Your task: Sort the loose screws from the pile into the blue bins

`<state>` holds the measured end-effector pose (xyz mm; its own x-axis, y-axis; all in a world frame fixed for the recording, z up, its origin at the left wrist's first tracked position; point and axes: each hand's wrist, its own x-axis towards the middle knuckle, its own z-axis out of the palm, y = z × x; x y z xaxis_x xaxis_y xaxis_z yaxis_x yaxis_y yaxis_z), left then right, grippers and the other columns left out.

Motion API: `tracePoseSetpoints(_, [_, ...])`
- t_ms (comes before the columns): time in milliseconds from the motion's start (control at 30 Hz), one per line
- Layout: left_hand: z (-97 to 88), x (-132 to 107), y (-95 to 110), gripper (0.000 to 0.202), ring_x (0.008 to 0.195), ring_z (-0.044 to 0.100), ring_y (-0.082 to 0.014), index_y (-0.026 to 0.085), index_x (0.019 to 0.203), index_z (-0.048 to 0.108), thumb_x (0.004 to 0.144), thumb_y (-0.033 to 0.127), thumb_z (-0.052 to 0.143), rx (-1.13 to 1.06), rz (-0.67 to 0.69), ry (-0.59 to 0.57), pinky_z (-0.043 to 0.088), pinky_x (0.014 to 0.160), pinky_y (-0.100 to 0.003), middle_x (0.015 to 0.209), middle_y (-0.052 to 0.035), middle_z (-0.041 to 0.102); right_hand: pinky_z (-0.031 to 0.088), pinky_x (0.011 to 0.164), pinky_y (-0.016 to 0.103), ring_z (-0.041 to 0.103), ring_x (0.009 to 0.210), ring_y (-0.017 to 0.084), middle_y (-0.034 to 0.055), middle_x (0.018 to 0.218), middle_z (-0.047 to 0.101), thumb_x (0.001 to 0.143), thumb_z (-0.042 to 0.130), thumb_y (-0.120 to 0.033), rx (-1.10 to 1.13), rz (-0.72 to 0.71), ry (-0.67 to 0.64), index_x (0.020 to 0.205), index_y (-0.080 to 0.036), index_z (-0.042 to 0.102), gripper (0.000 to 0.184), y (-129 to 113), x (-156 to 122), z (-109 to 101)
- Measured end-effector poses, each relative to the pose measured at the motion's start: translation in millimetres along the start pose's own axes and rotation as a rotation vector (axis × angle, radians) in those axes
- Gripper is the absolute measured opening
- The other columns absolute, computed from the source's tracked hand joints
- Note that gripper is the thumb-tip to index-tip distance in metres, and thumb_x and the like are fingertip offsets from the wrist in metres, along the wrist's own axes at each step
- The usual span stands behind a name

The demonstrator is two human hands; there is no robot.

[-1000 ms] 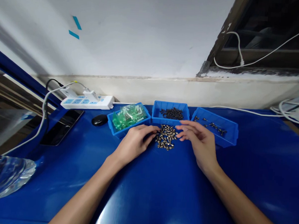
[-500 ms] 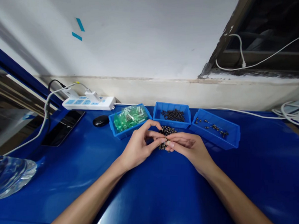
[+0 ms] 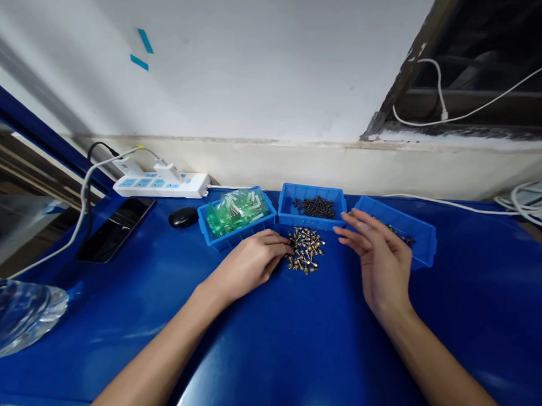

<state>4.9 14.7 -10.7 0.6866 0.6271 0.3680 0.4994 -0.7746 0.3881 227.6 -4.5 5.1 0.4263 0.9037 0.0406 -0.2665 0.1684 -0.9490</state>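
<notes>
At the left edge of a loose pile of brass-coloured screws point(image 3: 307, 248) on the blue table, my left hand point(image 3: 254, 259) has its fingers curled down and closed. Its fingertips touch the pile, and whatever is between them is hidden. My right hand point(image 3: 383, 266) is raised to the right of the pile, in front of the right blue bin point(image 3: 423, 247). Its fingers stretch leftward with gaps between them, and I see nothing held. That hand covers part of the bin, where a few small metal screws show. Dark screws point(image 3: 317, 207) lie in the middle blue bin point(image 3: 310, 222).
A left blue bin point(image 3: 221, 243) holds green and clear plastic bags point(image 3: 236, 210). Beyond my left arm are a black mouse point(image 3: 183, 217), a phone point(image 3: 115, 231), a power strip point(image 3: 163, 186) with cables, and a large clear bottle point(image 3: 17, 320). The wall stands behind the bins.
My hands have come apart from over the pile, uncovering it. My left hand has lowered to the pile's left edge; my right hand has moved right and its fingers have spread.
</notes>
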Motion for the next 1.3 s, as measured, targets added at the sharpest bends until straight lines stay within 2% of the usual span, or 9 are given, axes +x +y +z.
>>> tracePoseSetpoints(67, [2.2,-1,-3,0.024,0.102,0.071,-0.0253,0.013,0.111,0.073,0.100,0.008,0.052,0.042,-0.008,-0.029,0.061,0.090,-0.041,0.110,-0.0101,0.077,0.062,0.062,0.027,0.080,0.078,0.020,0.0053,0.107,0.082,0.077,0.076,-0.026,0.013,-0.062,0.109,0.102,-0.024,0.080,0.025,1,3,-2])
tracePoseSetpoints(133, [3.1,-2,-4,0.024,0.097,0.072,-0.0249,0.013,0.112,0.074,0.099,0.009,0.054,0.068,-0.026,-0.040,0.061,0.086,-0.040,0.106,-0.0096,0.078,0.063,0.061,0.028,0.081,0.083,0.021,0.0059,0.118,0.079,0.081,0.072,-0.025,0.009,-0.095,0.122,0.112,-0.025,0.077,0.031,2,4,-3])
tracePoseSetpoints(267, [1.8,-2,-3,0.018,0.088,0.071,-0.0244,0.013,0.105,0.074,0.098,0.010,0.057,0.122,-0.052,-0.044,0.059,0.078,-0.037,0.096,-0.0096,0.077,0.063,0.063,0.030,0.080,0.084,0.022,0.0084,0.126,0.075,0.085,0.071,-0.030,-0.062,-0.093,0.006,0.120,-0.026,0.073,0.035,4,2,-5])
tracePoseSetpoints(433, [-0.5,-2,-2,0.013,0.078,0.069,-0.0217,0.014,0.097,0.071,0.095,0.008,0.059,0.093,-0.113,-0.008,0.055,0.069,-0.032,0.085,-0.0076,0.072,0.061,0.061,0.028,0.078,0.071,0.018,0.0068,0.105,0.081,0.085,0.073,-0.037,-0.104,-0.010,-0.176,0.114,-0.024,0.071,0.032,6,-1,-4])
tracePoseSetpoints(600, [-1.1,3,9,0.006,0.078,0.071,-0.0152,0.017,0.094,0.065,0.091,0.011,0.066,-0.331,-0.250,0.173,0.055,0.075,-0.025,0.088,-0.0027,0.073,0.057,0.056,0.027,0.072,0.058,0.016,0.0025,0.073,0.078,0.080,0.074,-0.035,-0.280,0.038,-0.393,0.101,-0.019,0.074,0.026,7,-3,-1])
tracePoseSetpoints(700, [-0.1,8,17,0.012,0.083,0.073,-0.0154,0.018,0.089,0.059,0.090,0.020,0.071,-0.648,-0.359,0.290,0.056,0.078,-0.024,0.089,-0.0032,0.076,0.059,0.059,0.029,0.072,0.059,0.017,0.0022,0.070,0.077,0.078,0.074,-0.033,-0.357,0.101,-0.492,0.099,-0.018,0.076,0.025,7,-7,2])
tracePoseSetpoints(933, [1.8,10,24,0.030,0.084,0.077,-0.0165,0.019,0.090,0.051,0.085,0.028,0.079,-1.029,-0.498,0.279,0.058,0.079,-0.024,0.088,-0.0049,0.079,0.062,0.067,0.033,0.075,0.068,0.019,0.0044,0.075,0.079,0.073,0.083,-0.032,-0.255,0.227,-0.589,0.093,-0.019,0.079,0.024,9,-10,4])
tracePoseSetpoints(1167, [1.5,9,24,0.028,0.078,0.074,-0.0162,0.019,0.091,0.050,0.088,0.030,0.076,-0.944,-0.475,0.224,0.056,0.072,-0.025,0.083,-0.0031,0.076,0.058,0.061,0.031,0.071,0.063,0.017,0.0039,0.070,0.078,0.070,0.088,-0.033,-0.112,0.295,-0.646,0.083,-0.021,0.083,0.018,7,-10,3])
tracePoseSetpoints(1300, [-5.1,6,19,0.011,0.087,0.070,-0.0186,0.018,0.099,0.064,0.094,0.025,0.069,-0.550,-0.287,0.117,0.057,0.082,-0.031,0.095,-0.0052,0.075,0.059,0.063,0.031,0.074,0.065,0.018,0.0057,0.077,0.081,0.072,0.085,-0.035,-0.058,0.265,-0.524,0.084,-0.022,0.084,0.018,2,-10,3])
